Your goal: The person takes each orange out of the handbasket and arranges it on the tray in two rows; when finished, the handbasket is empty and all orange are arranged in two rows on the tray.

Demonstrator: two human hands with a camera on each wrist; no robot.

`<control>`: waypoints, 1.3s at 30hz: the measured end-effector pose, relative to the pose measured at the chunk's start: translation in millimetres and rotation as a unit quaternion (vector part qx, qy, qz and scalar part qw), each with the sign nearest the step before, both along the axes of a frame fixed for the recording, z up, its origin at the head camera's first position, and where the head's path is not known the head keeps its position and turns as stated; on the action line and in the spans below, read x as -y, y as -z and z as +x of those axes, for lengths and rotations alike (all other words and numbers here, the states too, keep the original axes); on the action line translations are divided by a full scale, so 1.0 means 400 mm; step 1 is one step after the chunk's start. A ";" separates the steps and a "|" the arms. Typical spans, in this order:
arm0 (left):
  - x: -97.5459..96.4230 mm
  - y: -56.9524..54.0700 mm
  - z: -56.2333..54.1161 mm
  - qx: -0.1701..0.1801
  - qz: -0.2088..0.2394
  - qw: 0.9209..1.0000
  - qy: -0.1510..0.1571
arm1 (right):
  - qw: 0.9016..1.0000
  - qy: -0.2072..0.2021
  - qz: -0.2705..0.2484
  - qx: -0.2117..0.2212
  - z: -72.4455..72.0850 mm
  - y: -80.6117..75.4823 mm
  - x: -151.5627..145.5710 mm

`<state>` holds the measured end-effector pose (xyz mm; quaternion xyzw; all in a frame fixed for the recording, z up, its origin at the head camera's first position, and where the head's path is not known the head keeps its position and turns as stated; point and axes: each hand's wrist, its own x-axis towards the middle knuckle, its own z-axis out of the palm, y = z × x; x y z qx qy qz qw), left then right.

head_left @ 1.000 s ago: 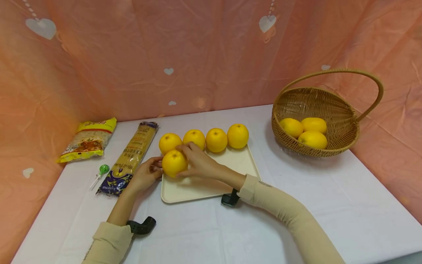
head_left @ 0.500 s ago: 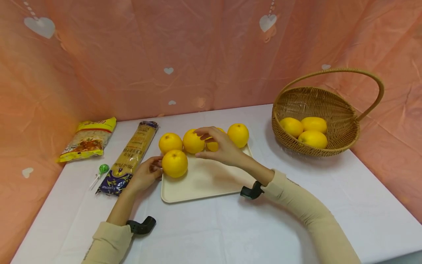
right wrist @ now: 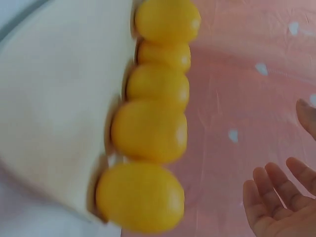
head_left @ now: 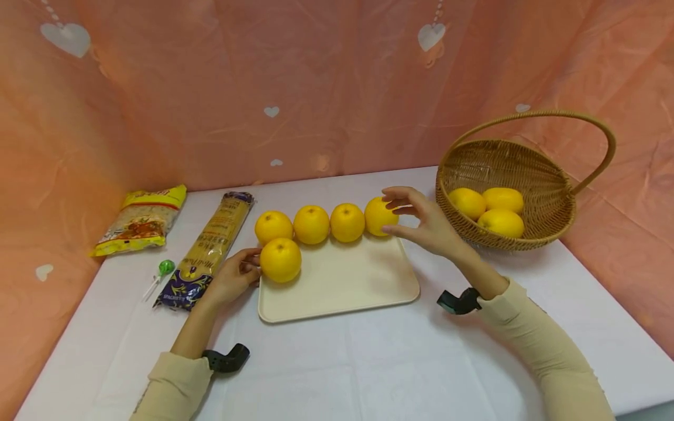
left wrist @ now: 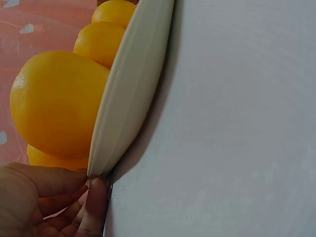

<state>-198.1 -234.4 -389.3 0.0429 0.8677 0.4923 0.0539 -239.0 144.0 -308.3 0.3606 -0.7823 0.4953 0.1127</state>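
Note:
My left hand [head_left: 235,276] is at the left edge of a cream tray [head_left: 342,286]; in the left wrist view its thumb and a finger pinch the tray's rim. Right beside that hand, a yellow-orange orange [head_left: 281,260] sits on the tray's left side. Behind it a row of oranges [head_left: 311,224] runs along the tray's back edge. Over the right end of that row my right hand [head_left: 429,225] hangs in the air, fingers spread and holding nothing. In the right wrist view its palm and fingers [right wrist: 284,185] appear apart from the fruit.
A wicker basket [head_left: 505,158] with an arched handle stands at the back right, with 3 oranges [head_left: 501,223] inside. To the left lie a spaghetti pack [head_left: 210,251], a green lollipop [head_left: 166,268] and a yellow-ended food bag [head_left: 142,222]. A pink curtain [head_left: 337,88] hangs behind.
My right hand has let go of the front-left orange and moved right across the tray to near its back right corner. The orange stays on the tray; my left hand has not moved.

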 end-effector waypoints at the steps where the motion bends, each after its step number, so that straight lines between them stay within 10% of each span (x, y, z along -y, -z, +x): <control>1: 0.001 0.000 -0.001 0.001 0.002 1.000 0.000 | 1.000 0.007 -0.002 0.004 0.001 -0.003 -0.015; 18: 0.004 0.001 -0.002 -0.009 0.007 1.000 0.005 | 0.981 0.096 -0.163 0.043 -0.009 -0.056 -0.254; 26: 0.003 0.004 -0.001 -0.003 0.011 1.000 0.007 | 0.977 0.192 -0.042 0.083 -0.027 -0.089 -0.327; 39: 0.002 0.000 0.000 0.000 0.012 1.000 0.006 | 0.950 0.230 0.126 0.168 -0.085 -0.136 -0.382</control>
